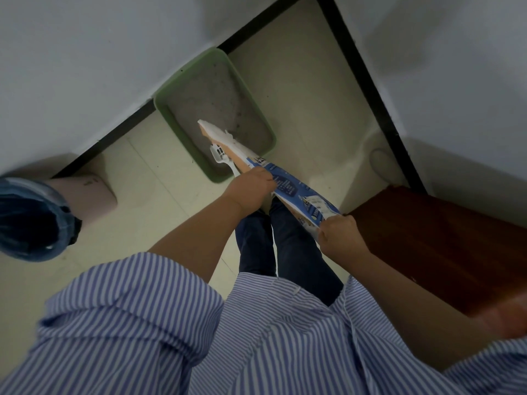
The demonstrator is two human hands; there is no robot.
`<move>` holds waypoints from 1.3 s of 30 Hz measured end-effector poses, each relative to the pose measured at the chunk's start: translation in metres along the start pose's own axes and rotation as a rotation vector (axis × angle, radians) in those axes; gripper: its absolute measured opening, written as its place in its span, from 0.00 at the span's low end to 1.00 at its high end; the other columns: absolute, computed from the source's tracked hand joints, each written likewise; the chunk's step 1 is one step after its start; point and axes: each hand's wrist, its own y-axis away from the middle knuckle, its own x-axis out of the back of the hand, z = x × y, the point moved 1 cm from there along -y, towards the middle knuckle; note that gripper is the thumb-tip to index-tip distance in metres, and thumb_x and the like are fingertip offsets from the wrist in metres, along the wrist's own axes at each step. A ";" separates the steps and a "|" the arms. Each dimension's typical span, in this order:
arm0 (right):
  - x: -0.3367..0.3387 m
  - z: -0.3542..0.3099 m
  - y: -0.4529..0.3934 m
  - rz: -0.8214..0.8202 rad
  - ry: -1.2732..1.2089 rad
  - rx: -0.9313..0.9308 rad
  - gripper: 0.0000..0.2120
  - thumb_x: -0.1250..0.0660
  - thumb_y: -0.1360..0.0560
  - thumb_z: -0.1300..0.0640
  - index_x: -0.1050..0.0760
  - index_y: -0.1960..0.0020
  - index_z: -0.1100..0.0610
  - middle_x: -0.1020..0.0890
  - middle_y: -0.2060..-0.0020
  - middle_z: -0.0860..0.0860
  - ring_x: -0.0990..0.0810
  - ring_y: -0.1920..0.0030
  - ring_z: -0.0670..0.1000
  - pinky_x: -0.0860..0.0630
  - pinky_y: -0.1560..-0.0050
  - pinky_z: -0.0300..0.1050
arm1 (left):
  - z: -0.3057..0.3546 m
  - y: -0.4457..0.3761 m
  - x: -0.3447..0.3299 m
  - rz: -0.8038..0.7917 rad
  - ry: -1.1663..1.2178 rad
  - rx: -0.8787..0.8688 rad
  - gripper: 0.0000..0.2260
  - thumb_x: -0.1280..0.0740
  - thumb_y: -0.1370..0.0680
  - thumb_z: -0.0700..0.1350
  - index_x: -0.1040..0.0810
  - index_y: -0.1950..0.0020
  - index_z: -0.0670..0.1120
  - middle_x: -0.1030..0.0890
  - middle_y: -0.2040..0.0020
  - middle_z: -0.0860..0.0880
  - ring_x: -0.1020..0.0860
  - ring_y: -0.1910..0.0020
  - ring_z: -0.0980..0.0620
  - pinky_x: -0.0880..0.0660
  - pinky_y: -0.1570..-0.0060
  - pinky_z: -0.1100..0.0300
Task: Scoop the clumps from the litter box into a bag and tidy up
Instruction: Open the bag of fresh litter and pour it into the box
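Note:
A green litter box (171,121) filled with grey litter stands on the floor against the wall. I hold a blue and white litter bag (288,186) stretched between both hands, its torn open end tilted down over the near part of the box. My left hand (253,189) grips the bag at its middle. My right hand (339,235) grips its bottom end. A white scoop (221,156) rests on the box's near rim, partly hidden by the bag.
A bin lined with a blue bag (31,220) stands at the left, with a pink container (91,192) beside it. A reddish-brown wooden cabinet (445,252) is at the right. Black skirting runs along the white walls. My legs stand just before the box.

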 end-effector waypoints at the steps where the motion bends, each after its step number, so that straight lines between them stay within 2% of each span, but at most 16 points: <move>1: -0.001 0.001 -0.003 0.026 0.055 -0.001 0.11 0.41 0.23 0.56 0.24 0.47 0.61 0.19 0.50 0.57 0.20 0.49 0.53 0.28 0.49 0.43 | -0.002 -0.002 0.001 0.013 -0.008 0.002 0.20 0.20 0.62 0.31 0.21 0.76 0.43 0.22 0.76 0.47 0.21 0.77 0.50 0.27 0.79 0.67; 3: 0.009 0.001 -0.004 0.094 0.064 -0.037 0.10 0.27 0.34 0.52 0.20 0.63 0.59 0.17 0.66 0.54 0.18 0.65 0.49 0.29 0.63 0.38 | -0.004 -0.004 0.004 0.033 -0.018 -0.009 0.17 0.22 0.57 0.27 0.21 0.75 0.41 0.22 0.76 0.45 0.21 0.77 0.48 0.27 0.79 0.65; 4: 0.013 0.002 -0.004 0.089 0.071 -0.064 0.10 0.27 0.33 0.51 0.20 0.63 0.58 0.17 0.66 0.53 0.18 0.64 0.48 0.30 0.63 0.38 | -0.005 -0.006 0.006 0.025 -0.015 -0.018 0.16 0.23 0.56 0.27 0.21 0.74 0.40 0.22 0.76 0.44 0.21 0.77 0.48 0.26 0.79 0.64; 6: 0.009 0.003 -0.006 0.032 0.029 -0.012 0.11 0.42 0.22 0.56 0.24 0.47 0.61 0.19 0.50 0.56 0.20 0.49 0.53 0.30 0.49 0.41 | -0.008 -0.007 0.008 0.001 -0.011 -0.011 0.18 0.22 0.57 0.27 0.21 0.74 0.41 0.22 0.76 0.45 0.21 0.76 0.48 0.27 0.79 0.66; 8: 0.013 0.003 -0.010 0.000 -0.031 0.016 0.14 0.49 0.20 0.59 0.27 0.42 0.61 0.22 0.43 0.57 0.24 0.43 0.54 0.32 0.43 0.42 | -0.009 -0.008 0.012 -0.026 -0.009 0.015 0.17 0.23 0.57 0.27 0.21 0.75 0.41 0.22 0.76 0.46 0.22 0.77 0.49 0.28 0.79 0.68; 12: 0.024 0.004 -0.015 -0.003 0.032 0.023 0.14 0.50 0.20 0.60 0.29 0.41 0.62 0.23 0.43 0.57 0.24 0.42 0.55 0.32 0.43 0.44 | -0.014 -0.004 0.015 -0.027 -0.021 0.052 0.09 0.36 0.51 0.32 0.21 0.75 0.41 0.23 0.76 0.45 0.22 0.77 0.49 0.28 0.79 0.67; 15: 0.036 0.005 -0.017 0.011 0.043 0.015 0.14 0.50 0.20 0.60 0.29 0.40 0.62 0.23 0.42 0.57 0.24 0.42 0.55 0.31 0.42 0.44 | -0.020 -0.003 0.014 -0.030 -0.017 0.065 0.10 0.35 0.50 0.30 0.21 0.73 0.38 0.23 0.75 0.42 0.21 0.76 0.45 0.25 0.78 0.60; 19: 0.046 0.007 -0.023 -0.029 0.039 -0.006 0.14 0.50 0.20 0.60 0.30 0.39 0.62 0.23 0.41 0.57 0.25 0.41 0.55 0.32 0.41 0.44 | -0.025 -0.014 0.028 -0.021 0.016 0.108 0.08 0.36 0.49 0.31 0.21 0.74 0.38 0.23 0.77 0.43 0.22 0.78 0.46 0.25 0.79 0.61; 23: 0.056 0.007 -0.024 -0.029 0.045 -0.021 0.14 0.48 0.20 0.60 0.30 0.39 0.62 0.23 0.41 0.57 0.24 0.41 0.55 0.31 0.41 0.44 | -0.031 -0.019 0.039 -0.037 0.006 0.143 0.12 0.38 0.40 0.25 0.18 0.64 0.34 0.19 0.67 0.38 0.18 0.66 0.40 0.21 0.67 0.55; 26: 0.060 0.005 -0.024 -0.036 0.017 -0.022 0.14 0.49 0.20 0.60 0.31 0.39 0.62 0.23 0.41 0.57 0.25 0.41 0.55 0.32 0.41 0.44 | -0.031 -0.017 0.039 -0.035 0.019 0.107 0.08 0.36 0.47 0.30 0.20 0.72 0.37 0.22 0.75 0.42 0.21 0.76 0.44 0.24 0.77 0.59; 27: 0.061 0.004 -0.024 -0.043 0.010 -0.026 0.14 0.49 0.20 0.60 0.31 0.38 0.62 0.23 0.41 0.57 0.25 0.40 0.54 0.32 0.40 0.44 | -0.032 -0.017 0.040 0.004 0.000 0.107 0.08 0.35 0.47 0.30 0.20 0.72 0.37 0.22 0.75 0.42 0.21 0.76 0.44 0.24 0.77 0.59; 28: 0.063 0.003 -0.024 -0.047 0.010 -0.026 0.14 0.49 0.20 0.60 0.31 0.38 0.62 0.24 0.41 0.57 0.25 0.40 0.54 0.32 0.40 0.43 | -0.032 -0.018 0.040 -0.020 0.024 0.139 0.08 0.35 0.43 0.29 0.19 0.68 0.36 0.20 0.72 0.40 0.19 0.71 0.43 0.22 0.73 0.59; 29: 0.063 0.003 -0.023 -0.053 0.011 -0.026 0.14 0.49 0.19 0.59 0.31 0.38 0.62 0.24 0.41 0.57 0.25 0.40 0.54 0.31 0.40 0.43 | -0.031 -0.019 0.042 -0.022 0.058 0.189 0.10 0.37 0.36 0.27 0.18 0.60 0.34 0.19 0.64 0.38 0.18 0.61 0.41 0.21 0.63 0.59; 31: 0.063 0.003 -0.021 -0.057 0.016 -0.014 0.14 0.48 0.19 0.59 0.32 0.37 0.62 0.24 0.40 0.57 0.25 0.40 0.54 0.31 0.40 0.43 | -0.034 -0.018 0.038 -0.110 0.043 0.310 0.14 0.43 0.23 0.30 0.23 0.42 0.34 0.22 0.44 0.36 0.26 0.40 0.43 0.32 0.40 0.56; 33: 0.064 0.003 -0.020 -0.056 0.019 -0.009 0.14 0.48 0.19 0.58 0.32 0.37 0.62 0.24 0.40 0.57 0.25 0.40 0.54 0.31 0.40 0.43 | -0.034 -0.018 0.037 -0.204 0.050 0.349 0.15 0.45 0.20 0.34 0.27 0.36 0.37 0.26 0.37 0.39 0.32 0.35 0.45 0.39 0.36 0.58; 39: 0.059 -0.005 -0.020 -0.054 0.025 0.031 0.14 0.48 0.20 0.58 0.31 0.37 0.61 0.24 0.40 0.56 0.25 0.40 0.54 0.31 0.41 0.43 | -0.032 -0.008 0.033 -0.211 0.103 0.472 0.15 0.43 0.20 0.39 0.29 0.34 0.40 0.28 0.35 0.42 0.33 0.34 0.48 0.38 0.35 0.59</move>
